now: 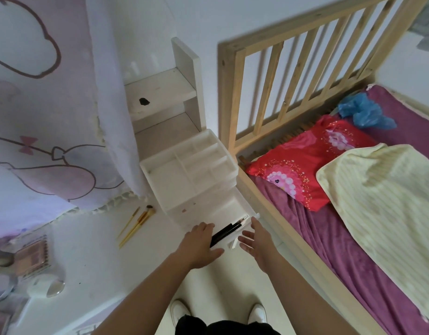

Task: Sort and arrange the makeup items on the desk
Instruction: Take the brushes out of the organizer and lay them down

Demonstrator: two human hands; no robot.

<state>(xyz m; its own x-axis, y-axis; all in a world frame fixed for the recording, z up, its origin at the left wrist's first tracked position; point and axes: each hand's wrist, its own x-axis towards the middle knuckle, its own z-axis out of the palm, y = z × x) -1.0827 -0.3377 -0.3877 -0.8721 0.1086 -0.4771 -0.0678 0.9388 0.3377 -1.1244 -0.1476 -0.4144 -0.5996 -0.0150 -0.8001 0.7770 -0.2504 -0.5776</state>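
A white makeup organizer (pixel 189 165) with open top compartments stands at the desk's right end. Its lower drawer (pixel 232 213) is pulled out and holds several dark pencils (pixel 226 232). My left hand (pixel 199 243) lies with straight fingers on the drawer's left front. My right hand (pixel 255 240) hovers open at the drawer's right front, palm turned inward. Several yellow-handled brushes (pixel 136 224) lie on the white desk (pixel 95 250) left of the organizer. An eyeshadow palette (pixel 32 256) sits at the desk's left edge.
A round mirror or lid (pixel 55 287) and blurred items lie at the lower left. A printed curtain (pixel 39 141) hangs over the desk's back. A white shelf (pixel 160 93) stands behind the organizer. A wooden bed (pixel 329 165) with bedding fills the right side.
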